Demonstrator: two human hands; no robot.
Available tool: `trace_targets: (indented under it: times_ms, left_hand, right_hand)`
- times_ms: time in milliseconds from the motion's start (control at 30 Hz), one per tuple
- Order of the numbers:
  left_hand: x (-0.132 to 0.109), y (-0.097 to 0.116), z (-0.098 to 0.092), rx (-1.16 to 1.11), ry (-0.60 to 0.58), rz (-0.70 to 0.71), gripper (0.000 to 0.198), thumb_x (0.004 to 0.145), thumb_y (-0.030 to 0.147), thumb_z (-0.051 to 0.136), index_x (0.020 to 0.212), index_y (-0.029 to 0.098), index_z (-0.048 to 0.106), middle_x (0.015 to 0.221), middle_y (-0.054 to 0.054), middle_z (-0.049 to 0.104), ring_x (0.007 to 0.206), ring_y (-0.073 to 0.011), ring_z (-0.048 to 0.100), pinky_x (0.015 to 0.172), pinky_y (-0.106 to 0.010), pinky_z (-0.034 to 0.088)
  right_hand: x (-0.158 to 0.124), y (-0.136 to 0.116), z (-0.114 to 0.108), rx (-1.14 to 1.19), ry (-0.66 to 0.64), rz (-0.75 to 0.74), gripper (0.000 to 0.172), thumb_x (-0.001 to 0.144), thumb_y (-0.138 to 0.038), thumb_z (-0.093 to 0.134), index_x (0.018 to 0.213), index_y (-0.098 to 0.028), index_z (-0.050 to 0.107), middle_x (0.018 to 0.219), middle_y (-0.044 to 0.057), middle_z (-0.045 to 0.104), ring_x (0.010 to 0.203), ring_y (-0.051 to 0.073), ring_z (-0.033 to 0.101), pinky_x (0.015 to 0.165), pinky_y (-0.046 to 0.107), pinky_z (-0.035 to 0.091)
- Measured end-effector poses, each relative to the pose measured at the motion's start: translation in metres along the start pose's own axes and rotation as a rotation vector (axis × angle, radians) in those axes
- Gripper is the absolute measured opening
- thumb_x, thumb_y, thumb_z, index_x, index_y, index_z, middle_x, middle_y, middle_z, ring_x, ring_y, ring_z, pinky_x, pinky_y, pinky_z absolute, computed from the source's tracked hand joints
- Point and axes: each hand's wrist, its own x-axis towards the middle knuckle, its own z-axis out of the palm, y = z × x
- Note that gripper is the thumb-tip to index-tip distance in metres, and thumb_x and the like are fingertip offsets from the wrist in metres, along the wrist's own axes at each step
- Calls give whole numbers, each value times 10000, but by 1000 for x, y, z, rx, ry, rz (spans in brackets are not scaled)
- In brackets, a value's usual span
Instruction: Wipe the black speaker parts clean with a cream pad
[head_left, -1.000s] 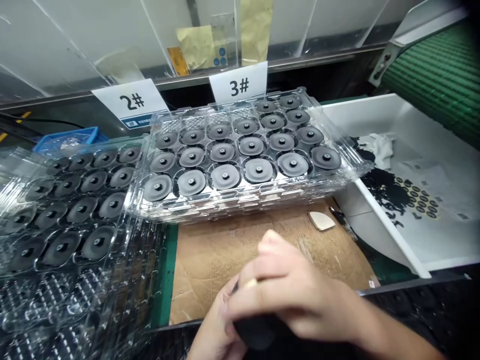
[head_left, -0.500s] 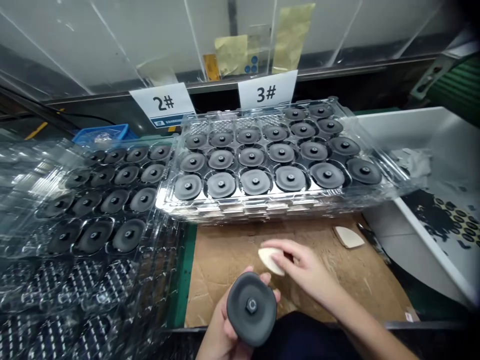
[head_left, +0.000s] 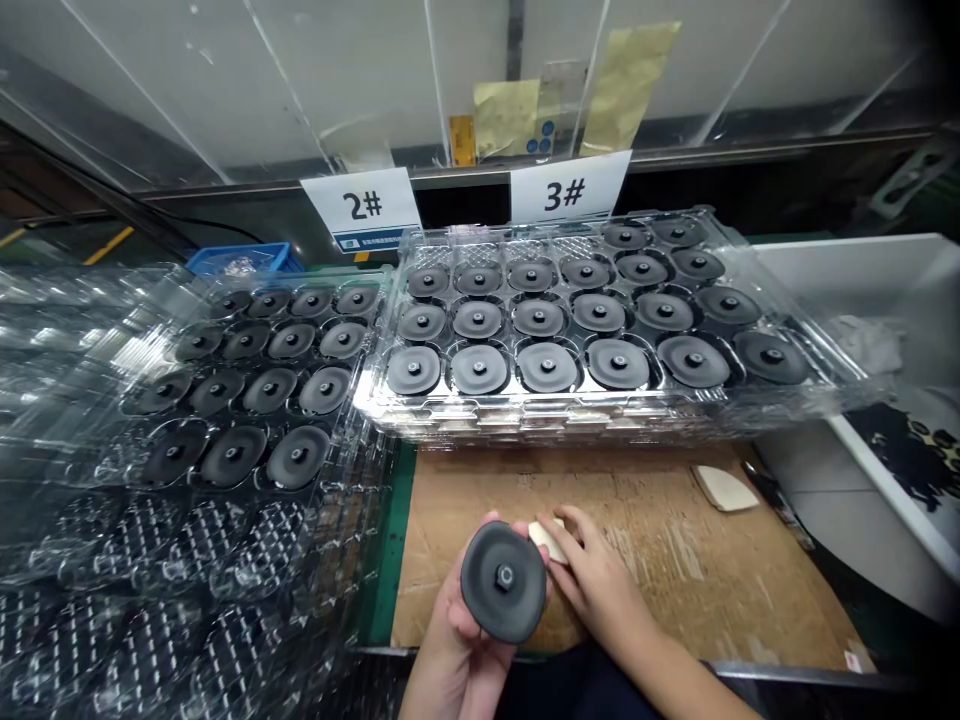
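My left hand (head_left: 469,640) is closed round a dark grey, rounded-square dished part (head_left: 501,610) with a small metal nut-like stud at its centre, its dished face turned up to me. In my right hand (head_left: 600,575) a cream sponge pad (head_left: 548,540) is pinched; it sits close by the part's right edge and the left fingertips. Whether the pad touches the part I cannot tell. Beyond my hands, a clear plastic tray (head_left: 480,403) bears rows of the same dark parts. Below both hands lies a brown cardboard sheet (head_left: 637,490).
Another clear tray (head_left: 345,405), partly filled with dark parts, stands at the left. A second cream pad (head_left: 724,489) lies on the cardboard beside a dark slim tool (head_left: 776,505). On the right is a white bin (head_left: 795,490); behind the trays, a blue basket (head_left: 281,258).
My right hand has brought the sponge pad closer to the dark part, to its right edge. The left hand keeps its hold. The view has shifted slightly left.
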Motion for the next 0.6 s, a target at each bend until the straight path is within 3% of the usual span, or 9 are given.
trace_targets:
  times_ms: [133,267,400,500,600]
  left_hand:
    - [-2,-3,4,35,60,33,594,523,423,738,1088,273,634,1204,-68,609,1084,-316,560,998,-428,381]
    - [-5,-6,9,77,87,55,589,517,416,741,1079,276,637,1192,-59,620,1061,-298,579,950,-378,438]
    - [-4,-11,13,104,73,97,568,544,423,725,1084,274,632,1191,-53,625,1071,-280,575,934,-335,449]
    - [-5,-18,20,154,72,115,584,538,419,732,1093,275,622,1194,-55,622,1062,-269,581,930,-322,448]
    - [-9,-27,33,196,81,139,610,563,421,739,1132,257,590,1222,-74,599,1117,-280,538,968,-348,410]
  right_hand:
    - [14,-8,-9,79,-19,-42,277,872,-233,442,1110,-187,576,987,95,589,832,190,612,732,332,518]
    - [-1,-17,-14,182,-36,-95,268,896,-222,412,1115,-198,565,921,60,637,826,157,618,703,261,515]
    - [-12,-17,-22,243,-64,-117,196,869,-226,473,912,-195,661,737,24,653,683,147,626,627,244,513]
    - [-5,-29,-52,276,27,-55,222,891,-237,439,988,-193,633,877,51,664,804,168,626,691,275,508]
    - [-1,-62,-94,354,207,-82,276,886,-228,456,1152,-222,529,1073,59,615,947,174,579,761,287,482]
